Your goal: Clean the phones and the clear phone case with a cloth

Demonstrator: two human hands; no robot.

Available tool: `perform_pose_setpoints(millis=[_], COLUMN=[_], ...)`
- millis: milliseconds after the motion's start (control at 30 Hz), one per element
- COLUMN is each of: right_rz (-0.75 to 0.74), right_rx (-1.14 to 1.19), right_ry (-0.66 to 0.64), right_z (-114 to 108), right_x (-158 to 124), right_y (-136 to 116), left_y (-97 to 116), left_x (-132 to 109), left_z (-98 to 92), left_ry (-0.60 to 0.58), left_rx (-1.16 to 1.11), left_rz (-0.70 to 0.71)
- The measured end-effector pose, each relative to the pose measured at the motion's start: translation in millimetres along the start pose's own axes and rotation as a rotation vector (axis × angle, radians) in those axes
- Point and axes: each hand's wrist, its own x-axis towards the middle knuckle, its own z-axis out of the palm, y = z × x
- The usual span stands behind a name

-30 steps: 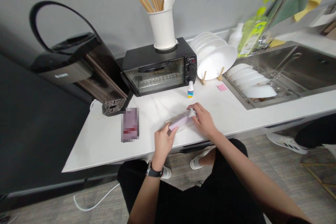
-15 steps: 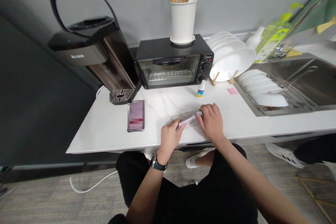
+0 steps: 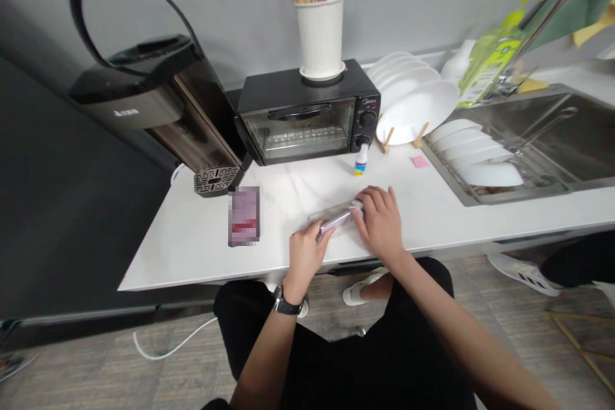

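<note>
Both hands hold a flat lilac phone-like slab point(image 3: 335, 220) edge-up near the front of the white counter point(image 3: 192, 250). It sits in or against a clear case whose rim shows behind it. My left hand point(image 3: 303, 254), with a watch on the wrist, pinches the slab's near left end. At the far right end, my right hand point(image 3: 379, 223) covers the slab with bent fingers closed over it.
A blurred dark phone point(image 3: 244, 215) lies left of the hands. Behind stand a black toaster oven point(image 3: 305, 119) with a utensil crock point(image 3: 319, 32), a small glue bottle point(image 3: 360, 160), a pink note point(image 3: 420, 161), a water dispenser point(image 3: 158, 109), plates point(image 3: 418, 112) and the sink point(image 3: 538, 134).
The slab has turned from showing its flat lilac face to standing more on edge. Both hands keep their grip; the view has shifted slightly.
</note>
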Motion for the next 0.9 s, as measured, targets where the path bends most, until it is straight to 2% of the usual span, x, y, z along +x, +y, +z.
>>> perform_pose_setpoints(millis=[133, 200, 267, 367, 433, 467, 533, 600, 667, 733, 833, 900], right_rz=[-0.281, -0.340, -0.264, -0.048, 0.016, 0.002, -0.114, -0.294, -0.364, -0.288, -0.066, 0.008], right_rx=[0.097, 0.130, 0.114, 0.029, -0.020, -0.030, -0.018, 0.019, 0.029, 0.001, -0.076, -0.106], right_ry=[-0.105, -0.130, -0.114, -0.030, 0.007, 0.004, -0.046, -0.117, -0.147, -0.129, -0.061, -0.036], right_z=[7, 6, 2, -5, -8, -7, -2, 3, 5, 3, -4, -5], right_x=[-10, -10, -6, 1, 3, 1, -4, -10, -12, -9, 0, 3], right_y=[-41, -42, -24, 7, 9, 3, -20, -41, -45, -30, 3, 9], left_y=[-7, -9, -6, 1, 2, 2, -3, -8, -10, -7, 2, 6], left_x=[1, 1, 0, 0, 0, 0, -1, -2, -3, -3, -2, 0], left_z=[5.4, 6.0, 4.5, 1.2, 0.8, 1.5, 4.1, 6.4, 6.6, 4.0, -1.8, -3.7], left_ry=[-0.051, -0.064, -0.046, -0.003, 0.011, 0.012, 0.011, -0.001, -0.017, -0.014, 0.003, -0.008], left_rx=[0.062, 0.078, 0.070, 0.035, 0.025, 0.027, 0.038, 0.053, 0.070, 0.061, 0.012, 0.004], left_rz=[0.033, 0.041, 0.041, 0.041, 0.042, 0.041, 0.038, 0.036, 0.035, 0.035, 0.028, -0.013])
